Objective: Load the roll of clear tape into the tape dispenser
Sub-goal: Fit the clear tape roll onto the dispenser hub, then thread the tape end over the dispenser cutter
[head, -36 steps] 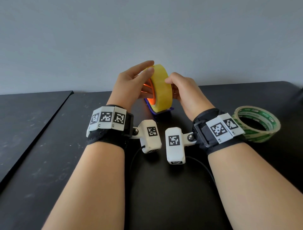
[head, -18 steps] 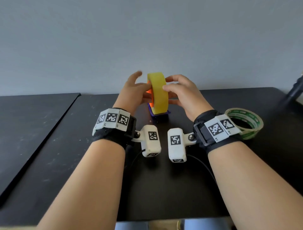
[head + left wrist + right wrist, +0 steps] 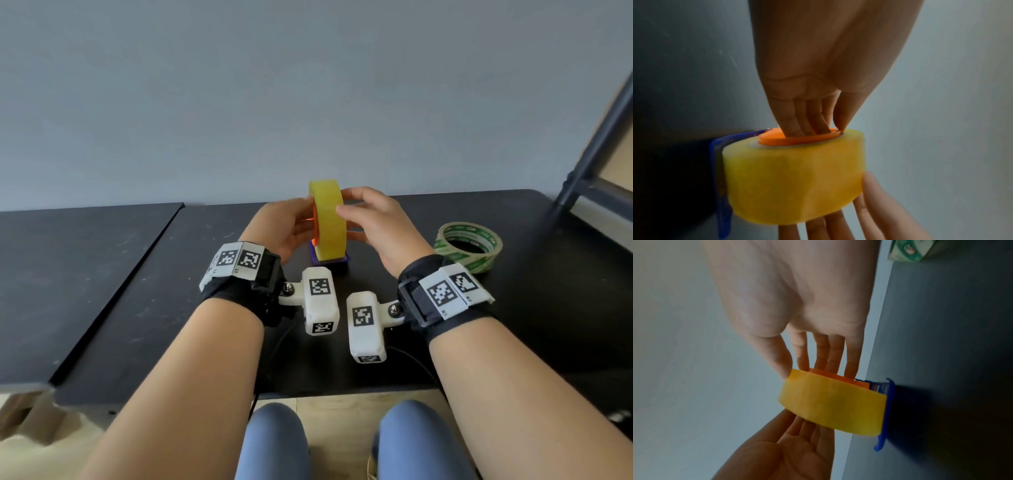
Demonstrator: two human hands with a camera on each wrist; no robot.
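A: A plain grey wall (image 3: 308, 85) backs a matte black table (image 3: 513, 325), scuffed pale in places; a second black panel (image 3: 68, 274) abuts it at 9 o'clock, and a dark metal frame (image 3: 596, 137) leans in at 2 o'clock.

B: At the table's middle, a thick yellowish roll of tape (image 3: 328, 219) stands on edge over a blue plastic dispenser (image 3: 330, 264), between both hands.

A: From the head view, the left hand (image 3: 284, 226) and the right hand (image 3: 380, 229) flank the roll, fingers hidden behind it.

B: The left wrist view fills that in: straight fingers (image 3: 795, 120) of the left hand press an orange hub (image 3: 797, 138) in the roll's core, gripping nothing.

A: And the right wrist view shows the right hand's extended fingers (image 3: 830, 356) against the opposite face, thumb on the rim, loosely spread rather than clenched.

B: At 3 o'clock, well apart, a green-printed roll (image 3: 468, 245) lies flat.
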